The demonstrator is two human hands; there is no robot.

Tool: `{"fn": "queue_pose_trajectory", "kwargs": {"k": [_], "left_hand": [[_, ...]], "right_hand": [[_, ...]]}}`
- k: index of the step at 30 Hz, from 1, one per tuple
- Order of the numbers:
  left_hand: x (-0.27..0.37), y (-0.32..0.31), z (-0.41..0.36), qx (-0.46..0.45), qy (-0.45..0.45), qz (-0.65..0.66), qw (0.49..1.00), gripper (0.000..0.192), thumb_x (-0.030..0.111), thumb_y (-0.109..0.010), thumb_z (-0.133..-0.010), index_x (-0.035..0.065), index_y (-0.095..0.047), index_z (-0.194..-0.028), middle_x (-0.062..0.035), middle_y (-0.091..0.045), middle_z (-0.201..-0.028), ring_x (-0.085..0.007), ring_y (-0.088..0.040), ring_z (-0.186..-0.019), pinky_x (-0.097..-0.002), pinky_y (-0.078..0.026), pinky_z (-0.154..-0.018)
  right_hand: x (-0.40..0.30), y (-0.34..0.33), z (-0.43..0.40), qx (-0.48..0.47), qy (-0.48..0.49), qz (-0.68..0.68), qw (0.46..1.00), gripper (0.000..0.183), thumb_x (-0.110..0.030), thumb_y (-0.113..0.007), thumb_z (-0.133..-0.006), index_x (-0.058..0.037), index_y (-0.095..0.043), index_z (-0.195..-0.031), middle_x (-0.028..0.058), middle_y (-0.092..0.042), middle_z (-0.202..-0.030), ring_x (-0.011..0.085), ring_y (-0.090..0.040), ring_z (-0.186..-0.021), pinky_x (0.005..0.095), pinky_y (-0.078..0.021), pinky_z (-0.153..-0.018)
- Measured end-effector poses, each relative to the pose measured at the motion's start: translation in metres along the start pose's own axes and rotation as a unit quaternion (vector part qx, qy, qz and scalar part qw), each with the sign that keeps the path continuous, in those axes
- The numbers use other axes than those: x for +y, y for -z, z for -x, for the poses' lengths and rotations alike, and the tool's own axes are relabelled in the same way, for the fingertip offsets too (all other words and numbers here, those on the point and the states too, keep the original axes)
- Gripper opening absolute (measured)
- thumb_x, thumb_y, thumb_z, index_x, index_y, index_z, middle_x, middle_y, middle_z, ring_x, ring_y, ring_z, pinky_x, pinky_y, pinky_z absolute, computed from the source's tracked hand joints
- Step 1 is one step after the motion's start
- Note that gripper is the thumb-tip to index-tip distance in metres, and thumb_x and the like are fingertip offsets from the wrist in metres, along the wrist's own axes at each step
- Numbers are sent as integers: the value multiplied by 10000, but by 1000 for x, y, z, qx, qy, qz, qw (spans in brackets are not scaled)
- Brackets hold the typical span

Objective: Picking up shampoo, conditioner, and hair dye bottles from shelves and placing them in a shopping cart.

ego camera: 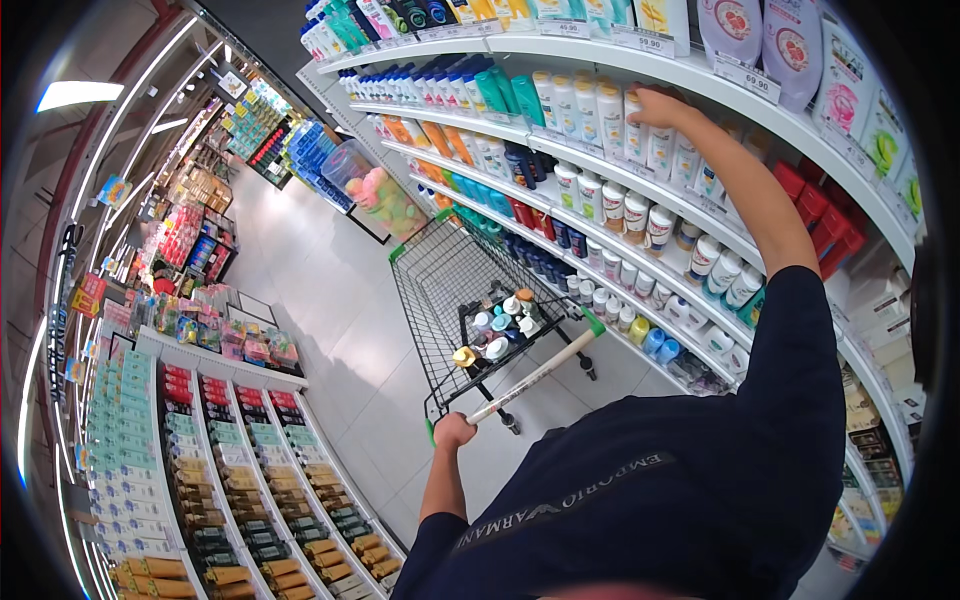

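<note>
My left hand (454, 430) is wrapped around the end of the pale handlebar (529, 382) of a wire shopping cart (431, 300). Near the handle, the cart carries several pump and capped bottles (501, 321), mostly white, teal and yellow. My right arm stretches to the shelf on the right. There my right hand (664, 109) has its fingers around the upper part of a white bottle (636, 135) with a yellow-orange print. That bottle stands in a row of similar white bottles (586, 112), and the fingers partly cover its top.
Curved-looking white shelves (517, 135) hold several tiers of shampoo and lotion bottles on the right. Another display rack (225, 465) with boxed and tubed goods flanks the aisle on the left. Past the cart's front stands a clear bin (375, 187) of colourful puffs, on the tiled floor (337, 330).
</note>
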State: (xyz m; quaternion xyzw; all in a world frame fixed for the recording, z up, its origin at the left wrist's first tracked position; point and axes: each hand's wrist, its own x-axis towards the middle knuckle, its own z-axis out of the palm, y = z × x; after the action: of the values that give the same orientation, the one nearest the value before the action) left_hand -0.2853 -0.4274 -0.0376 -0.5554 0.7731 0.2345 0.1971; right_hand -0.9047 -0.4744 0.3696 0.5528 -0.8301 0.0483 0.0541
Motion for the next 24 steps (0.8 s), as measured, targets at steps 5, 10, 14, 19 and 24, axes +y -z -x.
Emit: {"fn": "queue_pose_trajectory", "kwargs": {"k": [5, 10, 14, 19, 24], "left_hand": [[2, -1, -4, 3, -7, -2, 1000, 378, 339, -539, -723, 111, -708, -972, -140, -681, -1007, -307, -648, -948, -380, -511, -850], [0, -2, -1, 2, 5, 0, 1000, 369, 336, -541, -719, 114, -713, -958, -136, -683, -1002, -309, -650, -942, -381, -511, -848], [1, -3, -1, 1, 4, 0, 1000, 370, 337, -542, -717, 120, -713, -965, -134, -683, -1007, -304, -649, -948, -380, -511, -848], [-2, -5, -4, 0, 1, -2, 1000, 373, 338, -545, -717, 122, -712, -972, -134, -680, -1017, -300, -646, -957, -383, -512, -846], [-2, -9, -5, -4, -10, -6, 1000, 357, 332, -538, -730, 123, -703, -968, -135, -680, -1008, -310, -642, -953, -399, -512, -841]], "right_hand": [[11, -6, 1, 55, 32, -22, 998, 567, -265, -685, -775, -34, -477, -1249, 190, -568, -1214, 316, -547, -1137, 407, -454, -917], [-35, 22, 42, 70, 22, 5, 997, 490, -237, -687, -758, -16, -508, -1157, 168, -591, -1151, 310, -541, -1131, 424, -456, -905], [-45, 27, 61, 139, 96, 79, 982, 459, -205, -711, -741, -84, -529, -1144, 134, -596, -1059, 320, -575, -1008, 431, -455, -851], [-69, 20, 100, 234, 234, 104, 938, 434, -222, -707, -733, -67, -545, -1105, 116, -610, -1006, 311, -568, -985, 417, -456, -808], [-112, 20, 158, 118, 141, -235, 954, 468, -257, -734, -736, -24, -547, -1096, 124, -624, -1038, 312, -617, -912, 415, -480, -803]]}}
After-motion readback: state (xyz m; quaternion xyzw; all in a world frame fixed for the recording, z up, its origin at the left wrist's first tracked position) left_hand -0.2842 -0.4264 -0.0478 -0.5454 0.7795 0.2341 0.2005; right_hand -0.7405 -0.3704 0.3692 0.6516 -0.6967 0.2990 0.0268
